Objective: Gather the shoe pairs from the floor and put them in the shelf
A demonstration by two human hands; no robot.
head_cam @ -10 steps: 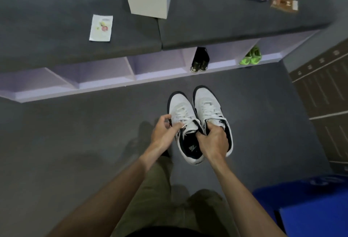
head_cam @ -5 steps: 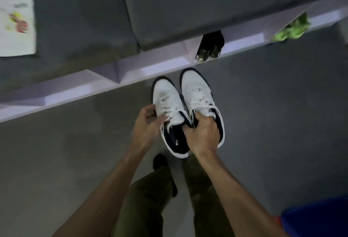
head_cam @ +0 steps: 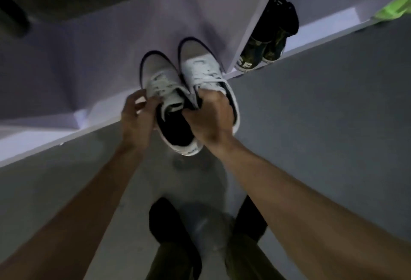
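A pair of white sneakers with black trim is held side by side, toes pointing into a compartment of the pale lilac shelf point(head_cam: 93, 124). My left hand point(head_cam: 135, 119) pinches the laces and tongue of the left sneaker point(head_cam: 160, 77). My right hand point(head_cam: 209, 119) grips the collar of the right sneaker point(head_cam: 200, 66), covering its heel. The toes reach past the shelf's front edge; the heels hang over the grey floor.
A black and camouflage pair point(head_cam: 264, 50) stands in the compartment to the right, behind a divider point(head_cam: 251, 24). A neon green shoe point(head_cam: 393, 8) shows at the far right. My feet in black shoes point(head_cam: 169, 226) stand on the grey floor below.
I have stepped closer and leaned down. The white sneakers moved forward, from above the floor to partly inside the shelf compartment. Both hands keep their hold.
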